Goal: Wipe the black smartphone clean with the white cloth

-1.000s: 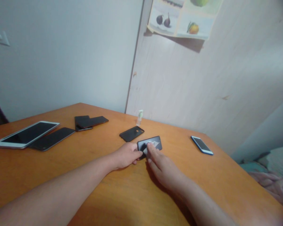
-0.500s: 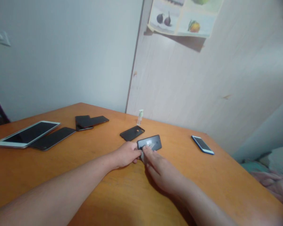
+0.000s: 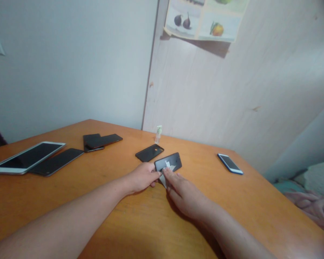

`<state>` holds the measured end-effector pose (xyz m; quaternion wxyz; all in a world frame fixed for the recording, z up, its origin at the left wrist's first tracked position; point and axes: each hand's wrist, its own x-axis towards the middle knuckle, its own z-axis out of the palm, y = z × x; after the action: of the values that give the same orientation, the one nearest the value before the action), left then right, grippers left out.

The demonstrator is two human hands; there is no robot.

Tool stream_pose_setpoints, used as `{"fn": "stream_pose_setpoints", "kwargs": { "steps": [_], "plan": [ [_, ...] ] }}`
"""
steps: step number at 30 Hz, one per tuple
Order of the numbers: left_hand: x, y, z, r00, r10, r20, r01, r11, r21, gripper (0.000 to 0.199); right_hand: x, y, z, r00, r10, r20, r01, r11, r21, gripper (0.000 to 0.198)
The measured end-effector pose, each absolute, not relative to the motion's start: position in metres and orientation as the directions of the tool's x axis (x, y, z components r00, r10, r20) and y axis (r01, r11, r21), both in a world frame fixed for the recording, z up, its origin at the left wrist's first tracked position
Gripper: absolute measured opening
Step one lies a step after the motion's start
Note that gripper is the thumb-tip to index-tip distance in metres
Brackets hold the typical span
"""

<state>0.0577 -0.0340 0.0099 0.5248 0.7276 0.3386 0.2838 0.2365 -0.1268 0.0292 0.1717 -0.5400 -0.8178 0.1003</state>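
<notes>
Head view shows a big orange wooden table [image 3: 70, 201] with many flat devices on it. Far off to the left lie a white tablet [image 3: 27, 157] and a dark phone [image 3: 56, 161] just beside it. Two more dark phones [image 3: 101, 140] lie crossed near the wall, and a blue phone [image 3: 230, 163] lies well apart on the right.

Near the middle lies the black phone [image 3: 169, 161], flat on the table, just past both hands. Its long side runs from left to right, tipped a little up on the right. Another black phone [image 3: 149, 153] lies just behind it.

Left hand [image 3: 142, 177] touches the near left end of the black phone, fingers curled against its edge. Right hand [image 3: 185, 196] presses a small pale cloth [image 3: 169, 171] onto the phone with its fingertips, fingers close together. Both hands are about as near. A tiny spray bottle [image 3: 158, 133] stands by the wall.
</notes>
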Motion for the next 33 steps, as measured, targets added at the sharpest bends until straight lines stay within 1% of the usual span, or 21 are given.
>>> {"fn": "stream_pose_setpoints", "kwargs": {
  "steps": [1,4,6,8,11,13,15,18,19,21,25,27,29,32,33],
  "plan": [
    [0.057,-0.035,0.011,0.604,0.795,0.051,0.209,-0.220,0.953,0.017,0.241,-0.123,0.028,-0.329,0.929,0.170,0.862,0.369,-0.347,0.061],
    [0.056,-0.037,0.017,0.575,0.818,0.020,0.274,-0.215,0.937,0.017,0.257,-0.111,0.024,-0.179,0.975,0.133,0.914,0.215,-0.344,0.057],
    [0.056,-0.038,0.018,0.563,0.826,0.010,0.301,-0.216,0.929,0.017,0.260,-0.109,0.023,-0.123,0.985,0.118,0.923,0.158,-0.351,0.057],
    [0.056,-0.036,0.016,0.573,0.820,0.017,0.295,-0.225,0.929,0.017,0.255,-0.112,0.022,-0.150,0.979,0.141,0.913,0.192,-0.360,0.059],
    [0.056,-0.034,0.012,0.613,0.790,0.036,0.242,-0.230,0.943,0.017,0.245,-0.117,0.021,-0.255,0.943,0.214,0.876,0.319,-0.362,0.061],
    [0.055,-0.034,0.012,0.633,0.774,0.035,0.213,-0.217,0.952,0.016,0.246,-0.115,0.019,-0.272,0.933,0.237,0.868,0.344,-0.357,0.060],
    [0.054,-0.035,0.013,0.645,0.764,0.018,0.208,-0.199,0.958,0.016,0.255,-0.108,0.017,-0.204,0.950,0.235,0.890,0.280,-0.360,0.060],
    [0.053,-0.037,0.017,0.675,0.738,-0.001,0.195,-0.178,0.965,0.017,0.270,-0.099,0.016,-0.051,0.978,0.205,0.908,0.131,-0.398,0.062],
    [0.053,-0.037,0.017,0.687,0.727,0.000,0.185,-0.174,0.967,0.017,0.271,-0.099,0.016,-0.024,0.979,0.200,0.907,0.106,-0.407,0.063],
    [0.053,-0.037,0.017,0.708,0.706,0.012,0.158,-0.175,0.972,0.018,0.265,-0.104,0.019,-0.055,0.976,0.210,0.905,0.138,-0.403,0.064],
    [0.054,-0.034,0.013,0.751,0.659,0.047,0.116,-0.201,0.973,0.024,0.240,-0.122,0.028,-0.337,0.916,0.219,0.850,0.396,-0.347,0.061],
    [0.054,-0.034,0.012,0.761,0.647,0.051,0.120,-0.218,0.969,0.026,0.237,-0.125,0.029,-0.405,0.890,0.211,0.825,0.455,-0.335,0.058],
    [0.054,-0.033,0.012,0.752,0.657,0.050,0.137,-0.229,0.964,0.025,0.243,-0.120,0.028,-0.372,0.903,0.216,0.846,0.425,-0.323,0.058],
    [0.054,-0.034,0.012,0.737,0.674,0.046,0.152,-0.231,0.961,0.019,0.253,-0.113,0.027,-0.267,0.937,0.223,0.888,0.329,-0.322,0.061],
    [0.054,-0.035,0.013,0.737,0.674,0.049,0.148,-0.231,0.962,0.018,0.253,-0.114,0.027,-0.261,0.939,0.223,0.889,0.324,-0.325,0.061]
  ]
}}
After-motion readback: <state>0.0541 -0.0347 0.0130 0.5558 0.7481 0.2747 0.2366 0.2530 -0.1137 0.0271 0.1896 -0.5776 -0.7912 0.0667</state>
